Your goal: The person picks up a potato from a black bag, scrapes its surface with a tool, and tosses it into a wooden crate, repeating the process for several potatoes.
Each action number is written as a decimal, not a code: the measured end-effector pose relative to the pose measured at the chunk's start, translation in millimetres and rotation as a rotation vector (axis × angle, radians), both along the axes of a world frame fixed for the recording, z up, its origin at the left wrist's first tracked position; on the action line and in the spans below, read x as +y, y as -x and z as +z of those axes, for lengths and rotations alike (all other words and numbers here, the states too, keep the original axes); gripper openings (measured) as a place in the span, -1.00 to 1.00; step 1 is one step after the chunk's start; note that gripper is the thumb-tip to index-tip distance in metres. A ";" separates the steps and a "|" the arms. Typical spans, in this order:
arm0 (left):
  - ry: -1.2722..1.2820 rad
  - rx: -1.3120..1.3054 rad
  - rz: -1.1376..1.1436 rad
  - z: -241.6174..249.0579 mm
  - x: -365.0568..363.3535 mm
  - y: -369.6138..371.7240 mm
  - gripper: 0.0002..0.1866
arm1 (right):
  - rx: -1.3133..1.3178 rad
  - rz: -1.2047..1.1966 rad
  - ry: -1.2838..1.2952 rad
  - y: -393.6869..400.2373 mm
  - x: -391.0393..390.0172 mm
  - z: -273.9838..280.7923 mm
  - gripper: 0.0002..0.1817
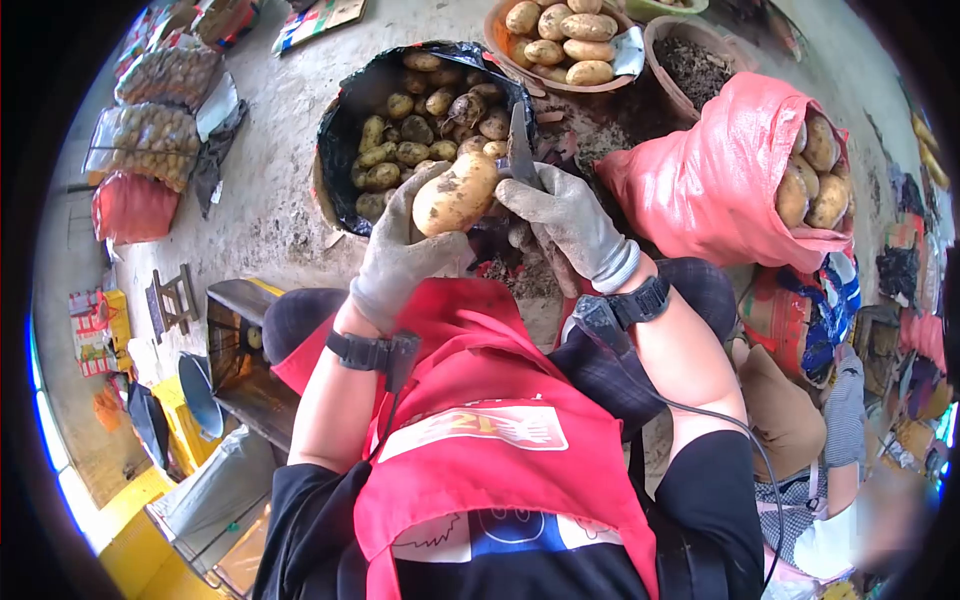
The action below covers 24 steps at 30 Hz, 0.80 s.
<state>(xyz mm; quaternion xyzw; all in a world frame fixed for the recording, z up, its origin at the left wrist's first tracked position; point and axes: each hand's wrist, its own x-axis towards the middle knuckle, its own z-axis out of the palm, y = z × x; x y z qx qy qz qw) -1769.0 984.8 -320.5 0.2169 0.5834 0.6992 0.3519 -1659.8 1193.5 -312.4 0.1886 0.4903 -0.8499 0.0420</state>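
Note:
My left hand [405,250], in a grey glove, holds a large potato [456,194] with dark specks. My right hand [570,215], gloved too, is closed around a knife, whose blade [519,145] points up and away just right of the potato. Behind the hands, a container lined with black plastic [343,130] holds many small potatoes [412,152], some dark and damaged. The knife's handle is mostly hidden by my right fingers.
A basin [497,40] of larger potatoes and a bucket of dark scraps [695,72] stand at the back. A pink sack [700,185] of potatoes lies at the right. Filled net bags [145,145] are at the left. Another person [785,410] is at the lower right.

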 end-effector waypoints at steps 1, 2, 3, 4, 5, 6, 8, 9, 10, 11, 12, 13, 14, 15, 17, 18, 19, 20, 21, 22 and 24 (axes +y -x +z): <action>0.023 0.019 0.004 3.4 0.0 -5.9 -0.02 | -0.030 0.013 -0.039 -4.9 -0.4 4.6 -0.69; 0.048 0.038 0.007 6.1 -1.0 -10.4 -0.04 | -0.058 0.024 -0.076 -8.5 -0.1 7.3 -0.69; 0.047 0.020 0.007 3.7 -3.2 -12.7 -0.07 | -0.063 0.039 -0.207 -10.8 0.8 0.4 -0.68; 0.049 0.024 0.016 5.3 -4.1 -15.6 -0.07 | -0.058 0.047 -0.206 -12.8 2.3 -12.6 -0.68; 0.053 0.017 0.031 7.0 -3.7 -18.0 -0.09 | 0.105 -0.046 -0.534 -13.8 3.8 -24.6 -0.68; 0.058 0.009 0.042 7.9 -2.8 -19.6 -0.11 | 0.269 -0.145 -0.859 -15.5 5.5 -34.8 -0.67; 0.048 0.009 0.055 4.2 -3.1 -22.4 -0.12 | 0.278 -0.148 -0.936 -19.5 5.0 -9.6 -0.67; 0.057 0.023 0.060 3.3 -2.6 -23.0 -0.13 | 0.187 -0.037 -0.891 -20.0 5.8 -1.8 -0.67; 0.068 0.037 0.065 2.1 -1.8 -23.5 -0.13 | 0.095 0.074 -0.841 -20.6 5.6 1.1 -0.67; 0.075 0.036 0.060 -2.6 -1.3 -23.0 -0.13 | 0.248 -0.029 -1.076 -16.4 1.7 -14.9 -0.66; 0.120 0.169 0.069 -9.1 -0.2 -21.8 -0.12 | 0.243 -0.033 -1.070 -17.3 -1.0 -19.3 -0.66; 0.163 0.303 0.077 -9.8 2.7 -21.6 -0.10 | 0.231 -0.009 -1.191 -16.6 -4.4 -18.1 -0.67; 0.166 0.303 0.073 -9.3 4.0 -22.3 -0.10 | 0.218 0.016 -1.313 -15.5 -7.1 -18.2 -0.67; 0.162 0.159 0.095 -7.5 6.1 -23.7 -0.11 | 0.238 0.018 -1.314 -14.8 -8.7 -21.0 -0.66; 0.162 0.008 0.113 -8.8 12.1 -24.4 -0.12 | 0.249 0.148 -1.330 -18.4 -9.7 -13.1 -0.66; 0.107 0.024 0.104 -13.3 14.8 -22.7 -0.15 | 0.266 0.279 -1.347 -20.5 -11.5 -10.6 -0.66; 0.054 0.041 0.095 -17.3 16.5 -21.0 -0.18 | 0.266 0.243 -1.286 -22.0 -15.5 -11.8 -0.64; 0.060 0.035 0.093 -20.8 17.2 -19.8 -0.18 | 0.261 0.244 -1.280 -20.5 -13.0 -12.8 -0.64; 0.073 0.018 0.096 -23.7 17.8 -18.4 -0.17 | 0.228 0.167 -1.249 -17.9 -7.2 -11.8 -0.64; 0.085 0.001 0.099 -24.4 19.3 -16.9 -0.17 | 0.196 0.092 -1.219 -14.8 0.0 -9.6 -0.63; 0.098 -0.011 0.099 -21.3 21.5 -14.4 -0.13 | 0.076 0.067 -1.251 -7.6 14.1 -10.1 -0.60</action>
